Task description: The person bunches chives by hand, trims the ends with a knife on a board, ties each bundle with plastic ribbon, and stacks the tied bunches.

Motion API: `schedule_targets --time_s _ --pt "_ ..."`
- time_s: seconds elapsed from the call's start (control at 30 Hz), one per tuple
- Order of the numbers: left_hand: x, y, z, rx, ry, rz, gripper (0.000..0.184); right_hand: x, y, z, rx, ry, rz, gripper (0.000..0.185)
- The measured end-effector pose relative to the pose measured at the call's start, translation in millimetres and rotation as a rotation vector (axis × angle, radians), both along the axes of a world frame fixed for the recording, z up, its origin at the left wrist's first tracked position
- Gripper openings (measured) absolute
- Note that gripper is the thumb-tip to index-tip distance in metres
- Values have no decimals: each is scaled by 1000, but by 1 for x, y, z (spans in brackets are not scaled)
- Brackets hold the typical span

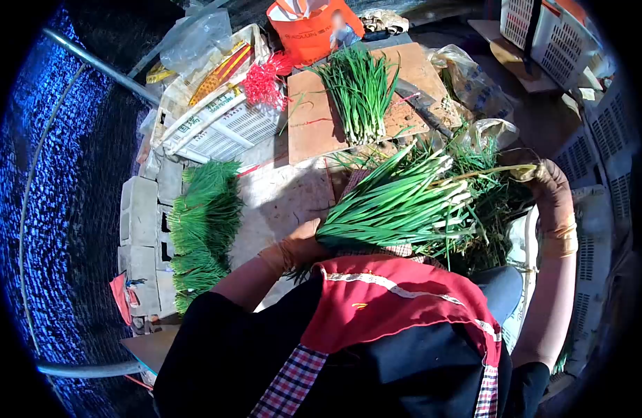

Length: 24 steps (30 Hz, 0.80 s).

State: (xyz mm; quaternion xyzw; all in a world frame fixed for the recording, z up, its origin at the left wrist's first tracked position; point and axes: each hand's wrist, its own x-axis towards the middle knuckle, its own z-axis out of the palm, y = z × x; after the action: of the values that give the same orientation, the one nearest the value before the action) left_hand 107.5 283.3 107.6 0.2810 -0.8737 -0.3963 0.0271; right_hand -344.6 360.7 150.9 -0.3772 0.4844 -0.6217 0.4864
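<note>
A loose bunch of Chinese chives [390, 209] lies across my lap, green leaves to the left and pale stem ends to the right. My left hand [303, 242], in a brown glove, is closed around the leaf end. Off to the right, my right hand [546, 177], also gloved, is closed on the end of a yellowish chive stalk [491, 169] stretched out from the bunch. Its fingertips are partly hidden. Scattered green trimmings [502, 209] lie beneath and beside the stem ends.
Ahead, a wooden board [309, 132] bears another chive bundle [359, 90] and a knife [425, 108]. Stacked chives [206, 223] line the left, beside concrete blocks [138, 212]. Red ties [265, 80] hang on a white crate [227, 136]; an orange bag [303, 38] stands behind.
</note>
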Motion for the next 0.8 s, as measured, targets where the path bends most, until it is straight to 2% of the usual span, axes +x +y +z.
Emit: schedule_targets --time_s 0.03,0.07,0.1,0.17,0.23,0.3,0.37,0.4,0.43,0.5,0.57,0.6,0.63,0.67,0.73,0.77,0.8 --pt "6 -2 -8 -2 -4 -8 30 -12 4 -6 -31 -79 3 12" --pt "17 -4 -24 187 -68 87 35 -19 5 -19 -52 -51 -53 16" --pt "18 -5 -27 209 -84 93 37 -27 7 -32 -11 -60 -72 17" --pt "21 -7 -32 253 -115 107 42 -65 13 -97 284 376 -141 14" --pt "21 -7 -30 143 79 36 42 -42 11 -91 807 1371 -392 17" --pt "25 -8 -28 124 -34 13 43 -13 -7 -63 1048 1454 -214 27" --pt "26 -10 -30 165 -55 6 44 29 -9 -50 732 1565 -373 45" --pt "33 -13 -47 187 -26 -7 42 37 -19 -47 491 1408 -262 51" --pt "32 -12 -42 184 -29 -6 42 47 -30 -49 263 1238 -151 58" --pt "29 -10 -33 357 -55 100 41 76 -49 -54 77 257 158 56" --pt "27 -10 -29 264 -71 50 36 87 -68 -35 243 295 250 50" --pt "17 -7 -7 446 -112 193 34 96 -75 -25 399 62 321 38" --pt "15 -6 -3 540 -131 264 32 95 -81 -36 337 185 319 26" --pt "12 -5 2 630 -148 340 31 94 -81 -41 281 234 295 23" --pt "15 -3 -6 796 42 403 28 95 -74 -41 226 306 184 14" --pt "17 -3 -9 799 48 410 28 84 -70 -50 212 111 118 12" --pt "20 -5 -12 771 29 410 30 55 -71 -56 347 -179 -40 15"
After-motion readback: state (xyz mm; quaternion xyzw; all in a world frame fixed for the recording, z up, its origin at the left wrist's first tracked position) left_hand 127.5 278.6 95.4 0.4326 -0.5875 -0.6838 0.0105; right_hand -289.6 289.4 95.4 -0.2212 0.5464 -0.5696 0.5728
